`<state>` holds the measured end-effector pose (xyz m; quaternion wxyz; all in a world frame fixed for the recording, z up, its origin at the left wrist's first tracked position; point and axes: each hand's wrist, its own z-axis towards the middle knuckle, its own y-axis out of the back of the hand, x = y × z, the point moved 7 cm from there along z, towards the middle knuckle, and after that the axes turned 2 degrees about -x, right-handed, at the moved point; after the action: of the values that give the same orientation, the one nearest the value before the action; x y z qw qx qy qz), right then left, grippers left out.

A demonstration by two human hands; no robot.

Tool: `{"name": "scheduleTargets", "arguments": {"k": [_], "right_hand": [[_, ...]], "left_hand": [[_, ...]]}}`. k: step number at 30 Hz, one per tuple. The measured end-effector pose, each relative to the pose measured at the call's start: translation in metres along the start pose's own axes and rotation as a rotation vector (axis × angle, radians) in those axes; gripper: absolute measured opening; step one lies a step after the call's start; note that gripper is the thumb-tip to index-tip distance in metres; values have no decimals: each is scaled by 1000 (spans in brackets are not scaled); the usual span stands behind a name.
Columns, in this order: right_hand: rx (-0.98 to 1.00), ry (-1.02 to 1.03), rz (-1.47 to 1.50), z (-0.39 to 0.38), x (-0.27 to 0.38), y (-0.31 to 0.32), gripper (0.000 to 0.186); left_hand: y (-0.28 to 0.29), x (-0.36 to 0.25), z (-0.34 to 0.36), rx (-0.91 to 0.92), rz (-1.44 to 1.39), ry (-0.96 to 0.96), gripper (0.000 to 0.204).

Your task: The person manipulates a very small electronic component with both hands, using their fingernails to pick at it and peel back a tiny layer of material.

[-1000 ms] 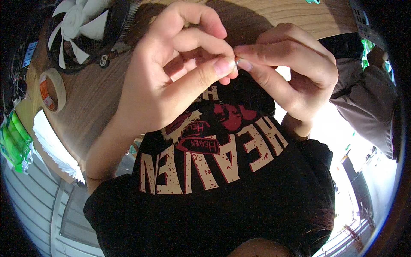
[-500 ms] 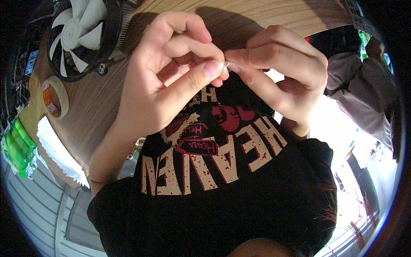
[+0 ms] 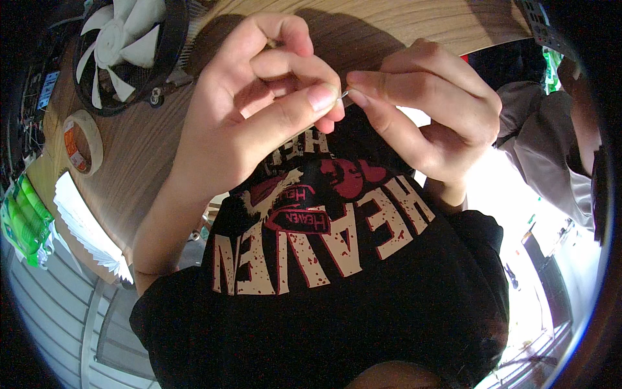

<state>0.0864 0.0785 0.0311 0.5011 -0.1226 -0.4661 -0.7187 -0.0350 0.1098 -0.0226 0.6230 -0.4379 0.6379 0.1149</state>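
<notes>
In front of my chest, my left hand (image 3: 228, 126) pinches a thin, pale, shiny wire-like piece (image 3: 343, 95) between thumb and forefinger; its other fingers curl loosely behind. The piece is tiny, and its exact kind cannot be made out. From the right, my right hand (image 3: 444, 113) is closed in a pinch, thumb and forefinger meeting the piece's other end. Only a short length shows in the narrow gap between the two sets of fingertips. Both hands are raised over the near edge of the wooden table (image 3: 152, 152).
At the far left is a cooling fan (image 3: 113, 45) with white blades in a black frame, a small screw-like part (image 3: 156, 96) beside it. A tape roll (image 3: 94, 142), white papers (image 3: 87, 223) and a green package (image 3: 26, 220) lie nearer. Dark grey cloth (image 3: 551, 142) hangs at right.
My right fingertips have drawn slightly away to the right from the left ones, so the gap between them is a little wider. My left hand keeps its pinch.
</notes>
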Motion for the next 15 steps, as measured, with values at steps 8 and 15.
{"name": "scheduleTargets", "arguments": {"k": [8,15], "right_hand": [[44,-13,64,6,2,2,15],[-3,-74,95,2,-5,-2,14]], "left_hand": [[-3,0,2,13,54,47,22],[1,1,1,5,37,29,20]]}}
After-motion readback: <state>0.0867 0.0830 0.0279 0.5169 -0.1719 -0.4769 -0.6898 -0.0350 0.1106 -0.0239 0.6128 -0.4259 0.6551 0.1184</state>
